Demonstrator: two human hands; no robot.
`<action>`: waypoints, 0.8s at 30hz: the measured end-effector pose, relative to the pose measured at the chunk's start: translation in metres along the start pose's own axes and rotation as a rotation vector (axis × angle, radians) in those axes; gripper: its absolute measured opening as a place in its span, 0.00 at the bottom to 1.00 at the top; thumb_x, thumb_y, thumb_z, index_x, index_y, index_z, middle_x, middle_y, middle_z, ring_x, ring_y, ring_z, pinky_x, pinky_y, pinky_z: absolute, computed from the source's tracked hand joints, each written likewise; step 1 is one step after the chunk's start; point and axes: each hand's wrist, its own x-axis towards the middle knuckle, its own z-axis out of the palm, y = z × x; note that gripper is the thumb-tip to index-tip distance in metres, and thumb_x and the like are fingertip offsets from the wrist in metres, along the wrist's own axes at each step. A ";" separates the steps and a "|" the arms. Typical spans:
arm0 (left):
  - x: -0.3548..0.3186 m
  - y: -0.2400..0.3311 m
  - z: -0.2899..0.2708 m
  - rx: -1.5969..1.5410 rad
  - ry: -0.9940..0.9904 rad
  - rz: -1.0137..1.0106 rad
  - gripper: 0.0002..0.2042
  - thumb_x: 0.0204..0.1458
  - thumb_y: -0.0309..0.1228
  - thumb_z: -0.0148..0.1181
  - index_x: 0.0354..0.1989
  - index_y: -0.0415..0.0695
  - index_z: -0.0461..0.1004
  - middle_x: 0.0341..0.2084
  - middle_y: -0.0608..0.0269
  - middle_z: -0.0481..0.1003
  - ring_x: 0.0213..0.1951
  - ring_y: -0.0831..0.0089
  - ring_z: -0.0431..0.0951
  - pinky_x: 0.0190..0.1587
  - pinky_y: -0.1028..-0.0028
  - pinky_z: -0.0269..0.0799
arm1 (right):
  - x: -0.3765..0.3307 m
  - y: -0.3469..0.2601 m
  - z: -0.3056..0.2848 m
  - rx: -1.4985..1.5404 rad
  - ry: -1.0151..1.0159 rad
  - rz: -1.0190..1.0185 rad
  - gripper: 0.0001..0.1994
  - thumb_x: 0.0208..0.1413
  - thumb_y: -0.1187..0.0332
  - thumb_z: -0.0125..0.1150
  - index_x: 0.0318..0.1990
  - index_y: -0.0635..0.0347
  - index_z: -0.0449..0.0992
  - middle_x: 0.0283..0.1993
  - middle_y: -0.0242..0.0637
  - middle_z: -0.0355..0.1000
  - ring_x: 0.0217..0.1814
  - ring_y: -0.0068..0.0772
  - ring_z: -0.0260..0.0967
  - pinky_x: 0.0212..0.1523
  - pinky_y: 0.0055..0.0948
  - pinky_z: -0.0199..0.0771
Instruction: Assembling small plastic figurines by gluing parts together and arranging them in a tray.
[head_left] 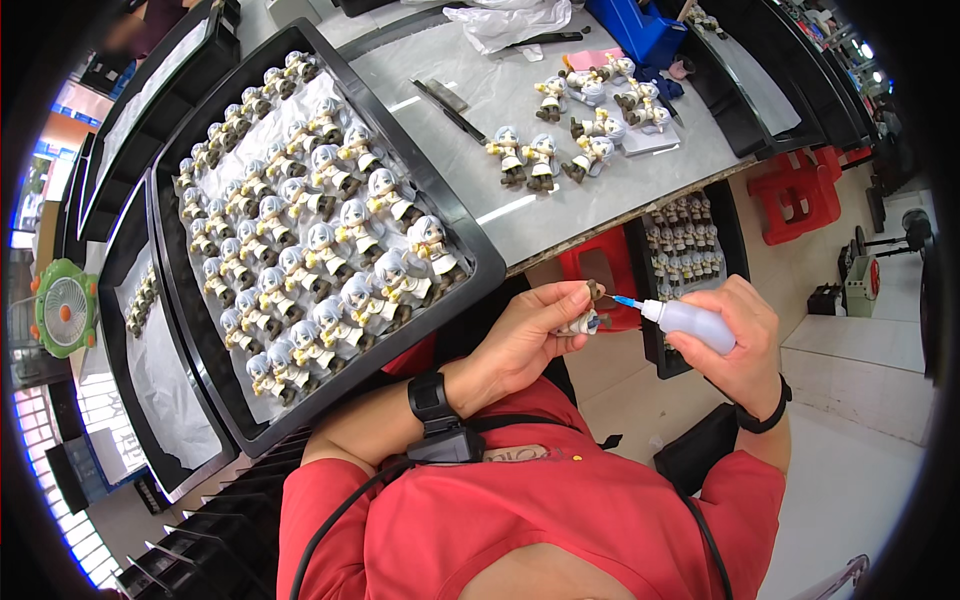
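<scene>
In front of my chest, my left hand (540, 325) pinches a small figurine (580, 322) with a white body and dark feet; my fingers cover part of it. My right hand (737, 330) is wrapped round a translucent squeeze bottle (695, 325) with a blue needle tip. The bottle is tilted on its side, and its needle reaches the figurine's dark feet or very close to them; I cannot tell whether they touch. Beyond my hands, several loose figurines (541, 158) with pale hair lie on the grey worktable (400, 55).
A black tray (478, 235) with rows of figurines stands to my left. Tweezers (450, 110), a blue tape dispenser (640, 35) and a crumpled plastic bag (510, 22) lie farther back. Below the table edge are another figurine tray (735, 225) and a red stool (795, 200). A green fan (65, 308) is far left.
</scene>
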 end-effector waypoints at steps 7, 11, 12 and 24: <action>0.000 -0.002 0.000 -0.011 0.008 0.007 0.11 0.54 0.34 0.53 0.42 0.44 0.71 0.30 0.69 0.73 0.31 0.84 0.73 0.33 0.82 0.73 | 0.000 -0.001 0.000 -0.003 -0.006 0.001 0.13 0.33 0.72 0.69 0.30 0.61 0.73 0.24 0.35 0.68 0.23 0.35 0.61 0.24 0.29 0.60; -0.001 0.000 0.001 -0.010 0.007 0.007 0.10 0.54 0.34 0.53 0.42 0.44 0.71 0.29 0.70 0.73 0.31 0.84 0.73 0.33 0.82 0.73 | 0.001 -0.001 0.000 -0.005 -0.006 -0.006 0.13 0.33 0.72 0.69 0.30 0.61 0.73 0.23 0.35 0.68 0.23 0.35 0.61 0.24 0.29 0.60; -0.001 0.000 0.001 -0.011 -0.001 0.007 0.10 0.54 0.34 0.53 0.42 0.44 0.71 0.29 0.70 0.73 0.30 0.84 0.73 0.33 0.82 0.73 | 0.001 -0.002 0.000 -0.005 -0.006 -0.006 0.13 0.33 0.72 0.69 0.30 0.61 0.73 0.23 0.35 0.68 0.23 0.35 0.61 0.24 0.29 0.60; 0.000 -0.002 -0.001 -0.005 -0.005 0.018 0.11 0.54 0.35 0.53 0.41 0.44 0.72 0.29 0.70 0.73 0.31 0.85 0.72 0.33 0.82 0.73 | -0.001 -0.001 -0.001 -0.008 -0.026 0.011 0.14 0.31 0.72 0.68 0.30 0.62 0.73 0.26 0.36 0.69 0.25 0.35 0.62 0.25 0.28 0.61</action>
